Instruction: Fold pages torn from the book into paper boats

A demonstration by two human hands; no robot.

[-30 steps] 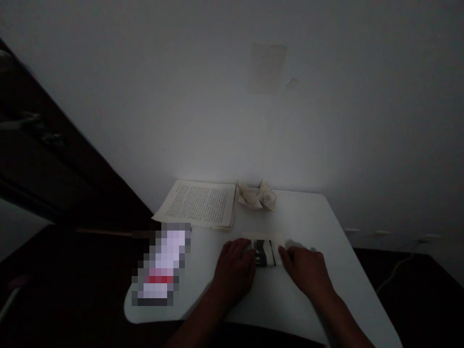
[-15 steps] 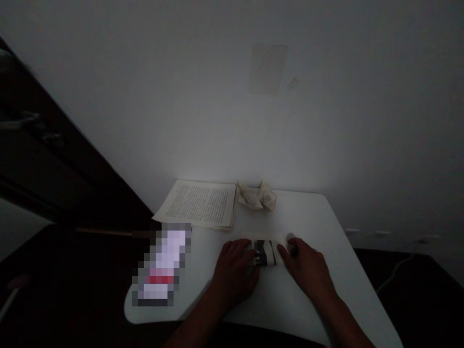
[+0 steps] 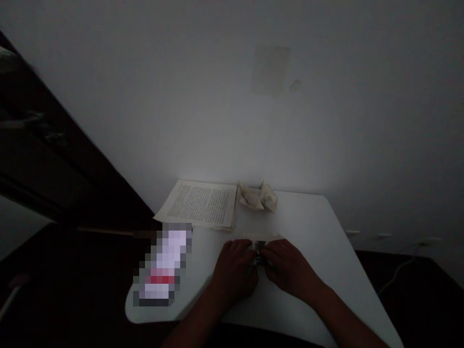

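Observation:
A small folded piece of printed paper (image 3: 260,245) lies flat near the front of the white table, its dark picture showing only in the narrow gap between my hands. My left hand (image 3: 235,268) covers the paper's left part, fingers curled over it and thumb at the near edge. From the other side, my right hand (image 3: 292,265) grips the right part with bent fingers, its fingertips close to those of the left. Most of the paper is hidden beneath both hands. Beyond them stands a folded paper shape (image 3: 258,198) with pointed, raised corners.
A stack of printed pages (image 3: 201,203) rests at the table's back left. In front of it lies a blurred-out, bright phone-like object (image 3: 159,266). The white table (image 3: 308,212) meets a wall (image 3: 203,96); a dark door (image 3: 47,150) is at left, a cable (image 3: 395,275) at right.
My right hand has moved left over the paper, covering much of the dark picture that showed before. My left hand has stayed nearly in place.

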